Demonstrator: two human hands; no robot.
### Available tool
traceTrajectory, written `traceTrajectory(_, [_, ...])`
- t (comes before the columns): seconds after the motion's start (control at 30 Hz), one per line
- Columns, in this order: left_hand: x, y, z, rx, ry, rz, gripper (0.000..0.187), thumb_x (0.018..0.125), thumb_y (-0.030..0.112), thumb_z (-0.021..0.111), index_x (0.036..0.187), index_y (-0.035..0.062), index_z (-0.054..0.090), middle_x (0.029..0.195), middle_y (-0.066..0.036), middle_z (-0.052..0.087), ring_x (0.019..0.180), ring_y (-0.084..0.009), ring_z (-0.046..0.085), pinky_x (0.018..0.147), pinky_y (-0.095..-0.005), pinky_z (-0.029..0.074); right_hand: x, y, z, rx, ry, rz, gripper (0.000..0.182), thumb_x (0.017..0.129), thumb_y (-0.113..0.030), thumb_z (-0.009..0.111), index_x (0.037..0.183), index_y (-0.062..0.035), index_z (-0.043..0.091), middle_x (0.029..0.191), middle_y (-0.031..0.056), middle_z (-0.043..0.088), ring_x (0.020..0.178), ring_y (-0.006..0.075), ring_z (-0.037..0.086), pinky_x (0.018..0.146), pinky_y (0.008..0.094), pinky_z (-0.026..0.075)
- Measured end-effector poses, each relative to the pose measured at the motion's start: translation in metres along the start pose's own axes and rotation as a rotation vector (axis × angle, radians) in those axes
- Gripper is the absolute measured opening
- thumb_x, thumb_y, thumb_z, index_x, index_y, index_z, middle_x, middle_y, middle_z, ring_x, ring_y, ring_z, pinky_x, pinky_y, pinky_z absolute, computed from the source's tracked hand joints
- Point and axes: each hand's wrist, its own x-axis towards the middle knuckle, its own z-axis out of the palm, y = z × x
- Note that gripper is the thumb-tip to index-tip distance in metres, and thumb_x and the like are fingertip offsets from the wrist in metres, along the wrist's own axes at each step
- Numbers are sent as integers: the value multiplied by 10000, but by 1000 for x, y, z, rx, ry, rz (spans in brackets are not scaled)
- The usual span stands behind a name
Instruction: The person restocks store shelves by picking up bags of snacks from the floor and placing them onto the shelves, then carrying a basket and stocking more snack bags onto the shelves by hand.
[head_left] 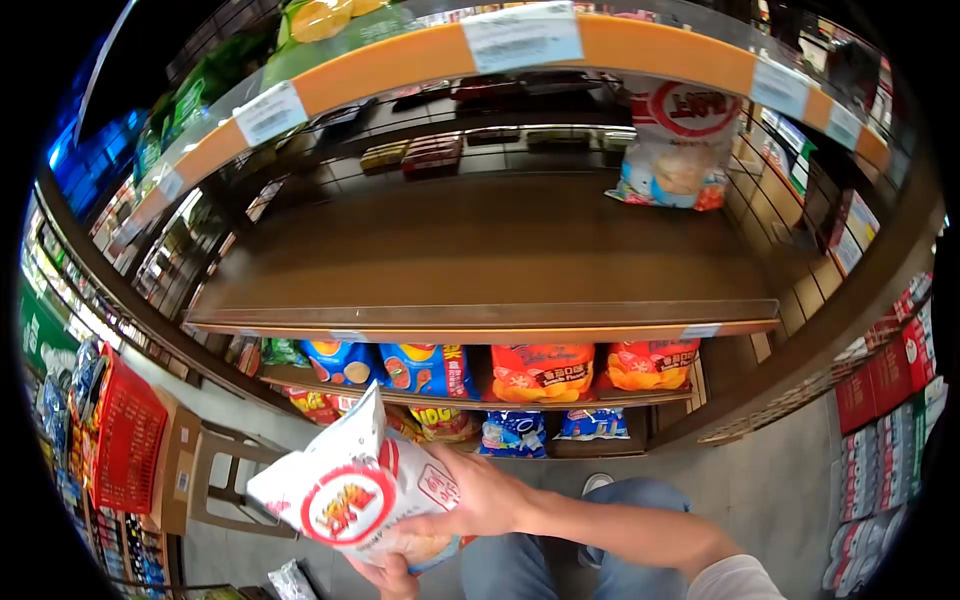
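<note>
A white snack bag (pixel 350 505) with a red circle logo is tilted in front of me, below the shelf. My right hand (pixel 475 492) is wrapped around the bag's right side, thumb across its front. At the bag's lower edge my left hand (pixel 388 578) supports it, with only some fingers showing. A similar white snack bag (pixel 678 150) stands upright at the right end of the brown shelf (pixel 480 245) ahead.
Blue chip bags (pixel 425 370) and orange snack bags (pixel 541 372) line the lower shelf. A red basket (pixel 128 440) and a wooden stool (pixel 225 480) are at left. Stacked drink packs (pixel 870 470) stand at right. A price rail (pixel 640 45) crosses above.
</note>
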Motion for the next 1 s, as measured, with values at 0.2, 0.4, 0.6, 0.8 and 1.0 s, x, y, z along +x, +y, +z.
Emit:
traceTrajectory(0.2, [33,39,61,18,-184,263,799,804,482,627,1311,-61,332,1276,-196,467,1134,-302,490,937,-438,407,-21,-12,-45,-24,112,-311,967,618,-332,885,1373,-10,374,1276,206,507,1158,328,525,994,421,412])
traceTrajectory(0.4, [121,110,103,29,-337,467,462,795,245,659,1123,-36,496,1106,-177,576,962,-271,570,812,-399,454,25,-49,-123,-669,175,-682,782,651,-201,799,1353,-65,481,1341,119,461,1230,338,383,1051,433,318])
traceTrajectory(0.6, [192,134,172,242,-423,728,153,786,9,691,935,-10,661,936,-158,685,789,-240,649,686,-360,501,-2,-115,-139,-626,681,-553,486,732,-85,725,1180,-12,553,1262,192,525,1156,369,509,974,405,411])
traceTrajectory(0.8, [213,169,226,327,-732,597,297,814,117,709,1031,-41,583,893,-166,664,543,-193,554,535,-306,453,19,-92,-179,-444,769,-233,312,804,-128,721,1041,42,609,962,142,686,892,215,646,821,326,477])
traceTrajectory(1.0, [232,156,239,318,-776,544,353,863,269,684,1024,-39,624,893,-189,679,571,-240,581,584,-336,478,27,-84,-184,-518,781,-207,371,833,-90,653,1148,52,517,1056,224,646,977,323,635,860,375,480])
